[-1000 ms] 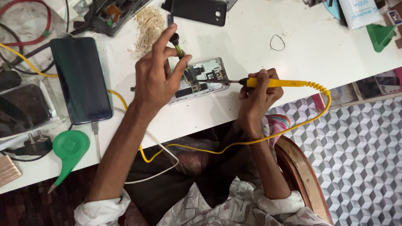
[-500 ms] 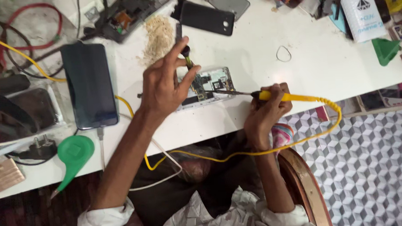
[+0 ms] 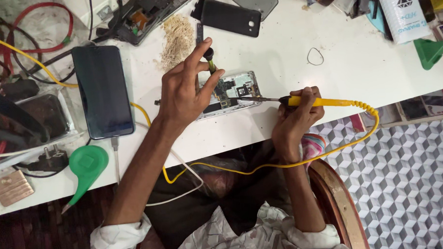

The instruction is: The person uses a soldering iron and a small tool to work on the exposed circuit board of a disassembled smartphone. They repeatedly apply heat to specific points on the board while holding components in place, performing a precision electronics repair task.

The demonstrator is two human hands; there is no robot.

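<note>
An opened phone [image 3: 232,92] with its circuit board exposed lies on the white table [image 3: 290,122]. My left hand [image 3: 186,91] hovers over its left part and pinches a small screwdriver [image 3: 210,58] with a black cap, held upright. My right hand [image 3: 297,118] grips a yellow soldering iron [image 3: 319,102] near the table's front edge. The iron's metal tip [image 3: 245,98] reaches left onto the board. A yellow cord [image 3: 330,152] loops from the iron down over my lap.
A dark smartphone [image 3: 102,89] lies on a cable at the left, a green plastic tool [image 3: 85,168] below it. A black phone back cover [image 3: 230,17], another dismantled phone [image 3: 146,14], a pile of sticks [image 3: 178,40], red wires [image 3: 41,32], and a white bottle [image 3: 403,12] crowd the far side.
The view has shifted so everything sits slightly lower right in frame. Both hands keep their grips over the open phone, with the iron tip still on the board.
</note>
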